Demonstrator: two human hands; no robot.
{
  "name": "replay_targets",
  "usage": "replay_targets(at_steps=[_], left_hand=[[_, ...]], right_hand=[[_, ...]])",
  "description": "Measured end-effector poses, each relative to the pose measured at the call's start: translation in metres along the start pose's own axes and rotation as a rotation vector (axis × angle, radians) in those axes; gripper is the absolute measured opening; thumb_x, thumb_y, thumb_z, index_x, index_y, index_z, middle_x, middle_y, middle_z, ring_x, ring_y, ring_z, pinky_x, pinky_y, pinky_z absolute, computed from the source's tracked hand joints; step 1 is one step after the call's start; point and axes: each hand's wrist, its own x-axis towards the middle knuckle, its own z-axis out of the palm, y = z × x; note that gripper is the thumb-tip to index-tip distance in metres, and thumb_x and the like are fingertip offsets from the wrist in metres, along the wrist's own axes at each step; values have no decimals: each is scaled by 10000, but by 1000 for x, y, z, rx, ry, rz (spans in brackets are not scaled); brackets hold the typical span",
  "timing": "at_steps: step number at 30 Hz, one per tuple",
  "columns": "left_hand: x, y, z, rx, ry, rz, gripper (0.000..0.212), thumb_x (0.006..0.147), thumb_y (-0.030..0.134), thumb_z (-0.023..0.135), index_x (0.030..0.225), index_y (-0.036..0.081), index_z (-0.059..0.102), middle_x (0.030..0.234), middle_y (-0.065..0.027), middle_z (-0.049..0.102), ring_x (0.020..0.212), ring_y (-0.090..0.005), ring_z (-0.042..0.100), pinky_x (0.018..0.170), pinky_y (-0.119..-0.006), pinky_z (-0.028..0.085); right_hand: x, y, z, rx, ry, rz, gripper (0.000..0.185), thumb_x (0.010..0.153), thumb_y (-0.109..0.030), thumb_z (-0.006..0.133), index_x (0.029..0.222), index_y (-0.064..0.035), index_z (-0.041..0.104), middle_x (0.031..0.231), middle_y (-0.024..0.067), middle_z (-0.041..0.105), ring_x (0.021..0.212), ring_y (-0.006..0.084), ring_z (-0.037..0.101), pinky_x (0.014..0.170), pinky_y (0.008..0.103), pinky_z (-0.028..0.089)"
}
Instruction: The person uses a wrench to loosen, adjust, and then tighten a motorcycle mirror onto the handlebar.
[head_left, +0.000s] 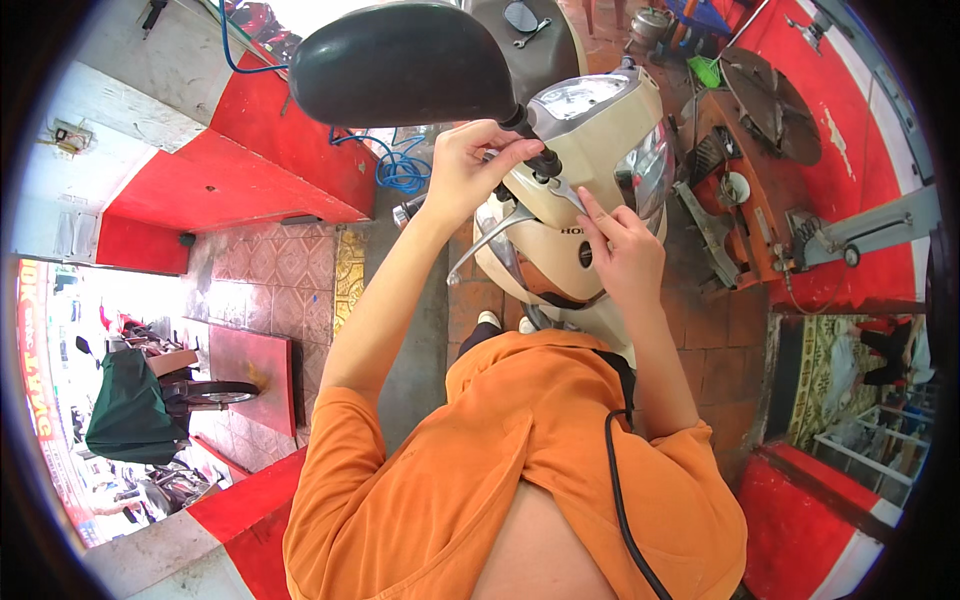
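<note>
A cream Honda motor scooter (592, 161) stands in front of me. My left hand (480, 161) pinches the black stem (541, 156) of its rear-view mirror, just under the large black mirror housing (401, 67). My right hand (619, 244) holds a metal wrench (568, 193), with the wrench's jaw at the foot of the stem. Below my left hand a silver brake lever (491, 236) sticks out from the handlebar. On the dark seat (487, 34) lie a second wrench (532, 34) and a detached oval mirror (520, 15).
To the right stands an orange tyre-changing machine (757, 195) with a round turntable (770, 105). A blue hose (401, 169) lies coiled by the red counter (277, 172). A green-covered motorbike (135, 409) is at the far left. At the far right is a person (889, 352).
</note>
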Motion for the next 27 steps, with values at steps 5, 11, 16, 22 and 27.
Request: replay_targets(at_steps=[5,11,16,22,27], left_hand=[[-3,-9,3,-45,15,2,160,797,119,794,784,-17,710,719,-57,698,643,-59,584,545,-225,446],[-2,0,-2,-44,-49,-86,215,834,54,750,692,-4,600,788,-128,726,757,-103,665,711,-249,507],[1,5,-3,58,-75,-26,245,839,39,742,674,12,562,790,-130,728,755,-100,663,683,-243,501],[-2,-8,0,63,-44,-37,333,836,36,745,630,29,484,797,-139,728,760,-113,678,666,-236,503],[-3,-9,3,-51,-3,-47,207,808,82,779,708,-19,628,760,-119,715,692,-97,626,616,-241,472]], right_hand=[[9,-1,4,14,-10,-1,370,873,-268,680,1241,-306,662,669,23,479,546,211,549,514,358,452],[17,-4,-9,-90,1,-110,353,866,-273,683,1219,-293,677,666,29,473,544,209,549,513,356,453],[14,4,-11,-93,-47,-75,344,863,-273,687,1206,-295,684,663,24,474,545,200,554,516,349,453],[17,-3,-6,-25,-17,-32,339,858,-270,690,1197,-279,690,663,28,489,545,209,555,511,353,452],[13,-11,-9,-169,-36,-87,357,867,-256,678,1224,-253,673,686,18,515,554,218,573,516,352,475]])
